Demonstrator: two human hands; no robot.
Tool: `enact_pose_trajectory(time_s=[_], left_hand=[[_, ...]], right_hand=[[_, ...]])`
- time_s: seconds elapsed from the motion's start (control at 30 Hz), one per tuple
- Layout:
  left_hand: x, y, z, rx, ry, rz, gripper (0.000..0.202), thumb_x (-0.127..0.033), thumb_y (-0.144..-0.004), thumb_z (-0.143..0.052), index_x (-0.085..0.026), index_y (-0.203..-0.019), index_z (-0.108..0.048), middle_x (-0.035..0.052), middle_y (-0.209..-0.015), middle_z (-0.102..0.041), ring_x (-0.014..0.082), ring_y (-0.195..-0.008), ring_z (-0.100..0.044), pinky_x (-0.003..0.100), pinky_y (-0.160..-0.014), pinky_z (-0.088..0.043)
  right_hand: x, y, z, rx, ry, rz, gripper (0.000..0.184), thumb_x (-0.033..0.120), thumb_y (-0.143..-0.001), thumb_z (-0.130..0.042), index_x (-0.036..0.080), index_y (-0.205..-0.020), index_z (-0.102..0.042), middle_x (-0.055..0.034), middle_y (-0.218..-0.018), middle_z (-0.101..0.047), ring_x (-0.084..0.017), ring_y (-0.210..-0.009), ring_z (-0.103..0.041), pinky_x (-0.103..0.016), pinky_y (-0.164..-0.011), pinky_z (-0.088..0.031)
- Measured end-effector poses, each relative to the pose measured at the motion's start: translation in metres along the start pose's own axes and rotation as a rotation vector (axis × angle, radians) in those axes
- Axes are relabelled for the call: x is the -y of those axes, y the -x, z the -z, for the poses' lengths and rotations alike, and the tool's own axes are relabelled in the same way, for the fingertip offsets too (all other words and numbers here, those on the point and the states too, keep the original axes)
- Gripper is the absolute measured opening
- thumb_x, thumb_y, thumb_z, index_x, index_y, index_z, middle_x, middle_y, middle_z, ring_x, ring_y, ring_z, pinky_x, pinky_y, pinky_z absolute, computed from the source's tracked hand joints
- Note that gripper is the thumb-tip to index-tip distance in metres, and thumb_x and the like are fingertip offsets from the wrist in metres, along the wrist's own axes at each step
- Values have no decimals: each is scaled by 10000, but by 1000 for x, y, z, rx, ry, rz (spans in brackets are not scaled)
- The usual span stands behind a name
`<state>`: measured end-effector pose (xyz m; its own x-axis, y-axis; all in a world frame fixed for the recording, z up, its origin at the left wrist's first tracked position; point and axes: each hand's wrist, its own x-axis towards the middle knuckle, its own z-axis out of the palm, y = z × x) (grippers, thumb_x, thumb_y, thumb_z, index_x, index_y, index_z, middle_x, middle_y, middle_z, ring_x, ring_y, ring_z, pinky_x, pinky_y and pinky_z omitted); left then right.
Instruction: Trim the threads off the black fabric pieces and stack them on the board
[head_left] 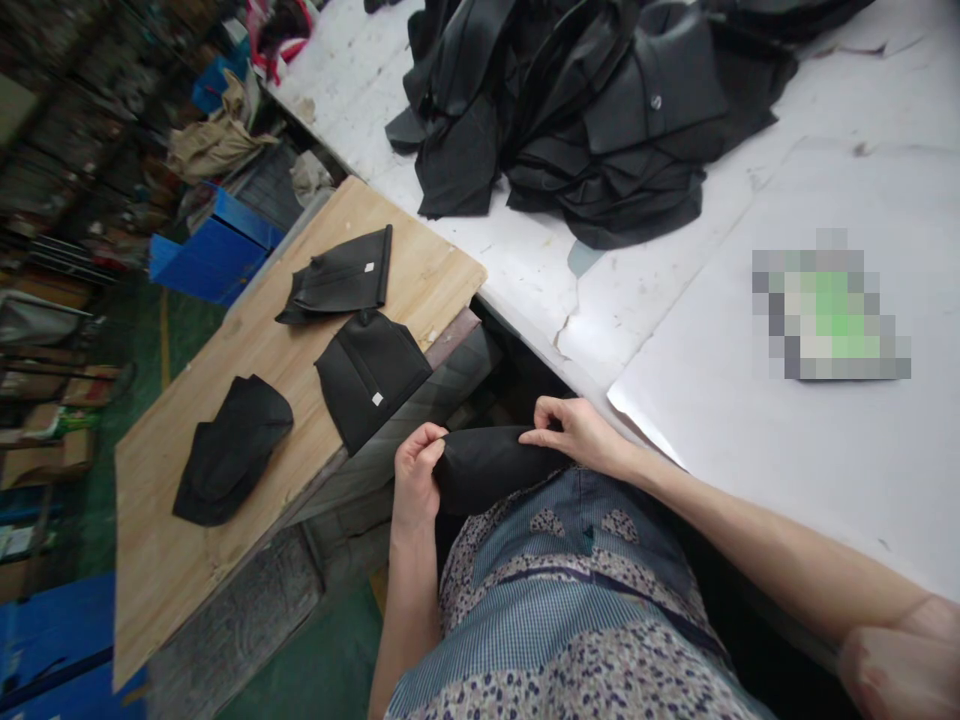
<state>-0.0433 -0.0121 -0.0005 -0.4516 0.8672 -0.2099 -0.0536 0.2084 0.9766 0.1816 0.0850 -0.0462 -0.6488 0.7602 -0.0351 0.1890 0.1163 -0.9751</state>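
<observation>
Bins first: I see a blue bin (214, 255) at the left of the frame, beside the far end of the wooden board, and I cannot tell what is in it. More blue shows at the lower left corner (52, 640), too cropped for me to say whether it holds anything.

At lower centre, both hands have a black fabric piece (487, 465) between them, held just above the lap and in front of the near edge of the white worktop (750, 440). My left hand (415, 478) has its fingers curled shut around the left end of the piece, thumb on top. My right hand (574, 430) pinches the upper right edge, fingers bent down onto the cloth. The piece looks matte, dark and soft, rolled or folded into a rounded, tube-like bulge; I see no label or stitching on it from here.

On the wooden board (247, 420) at centre left lie three more black pieces, set apart from one another: one at the far end (341, 280) with a small pale tag, one in the middle (371, 375) also tagged, and a crumpled one (232, 450) nearer the lower left. A big heap of black pieces (592, 120) sits on the white worktop at upper centre.
</observation>
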Motion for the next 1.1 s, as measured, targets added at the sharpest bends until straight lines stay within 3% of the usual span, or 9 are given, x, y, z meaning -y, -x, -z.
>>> enact_pose_trajectory(time_s=[0.17,0.33,0.47,0.6,0.87,1.1], left_hand=[[-3,-4,16,-84,70,67,144,-320,-692,-631,-187,-719,-584,-36,-629,-483,94,-536,-428,203,-503,-357],[4,-5,25,-159,154,121,140,-335,-716,-614,-205,-756,-581,-27,-651,-521,115,-574,-505,222,-541,-434],[8,-6,23,-221,136,123,174,-370,-732,-611,-220,-819,-592,-17,-687,-579,135,-622,-569,251,-610,-492],[9,-5,18,-245,111,99,216,-408,-738,-609,-219,-843,-598,-6,-691,-589,149,-640,-579,264,-620,-500],[10,-4,1,-290,281,87,192,-370,-720,-656,-200,-766,-581,-23,-660,-560,129,-600,-538,239,-600,-467],[7,-2,0,-219,247,58,209,-389,-760,-643,-199,-730,-561,-30,-641,-523,121,-585,-514,230,-587,-465]], right_hand=[[2,-2,3,5,-137,-15,357,484,-821,-711,204,-705,-521,34,-668,-516,-131,-636,-443,-259,-577,-326],[1,-4,1,-48,-429,-126,380,499,-741,-776,206,-792,-540,42,-686,-532,-126,-625,-488,-251,-561,-361],[3,-3,-2,-94,-624,-213,446,525,-704,-806,209,-894,-555,31,-730,-602,-136,-653,-557,-254,-591,-413],[7,1,-4,-45,-695,-292,438,595,-762,-734,174,-783,-616,5,-727,-642,-138,-666,-573,-262,-645,-437],[12,6,-11,-174,-971,-435,467,618,-756,-735,159,-754,-650,-15,-669,-684,-137,-623,-605,-226,-609,-451],[12,5,-8,-179,-1053,-509,441,579,-737,-776,151,-749,-667,-32,-678,-705,-130,-584,-614,-212,-575,-470]])
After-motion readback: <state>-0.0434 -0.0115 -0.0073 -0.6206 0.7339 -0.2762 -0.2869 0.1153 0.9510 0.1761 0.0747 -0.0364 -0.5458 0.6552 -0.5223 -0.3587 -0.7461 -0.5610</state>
